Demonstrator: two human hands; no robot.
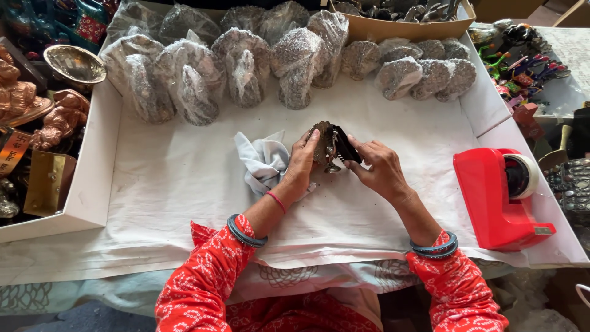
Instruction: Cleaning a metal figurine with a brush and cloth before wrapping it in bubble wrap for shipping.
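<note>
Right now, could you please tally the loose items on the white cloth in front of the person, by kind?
Dark brass ornament, held in both hands: 1
Crumpled grey cloth: 1
Red tape dispenser: 1
Total: 3

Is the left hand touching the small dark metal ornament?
Touching. The head view shows the left hand with fingers wrapped around the back of the small dark metal ornament, with no gap; the right hand grips its other side.

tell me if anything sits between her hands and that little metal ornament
Nothing visible does: the left hand and right hand both already grip the small metal ornament directly. The grey cloth lies beside the left hand, not between.
</note>
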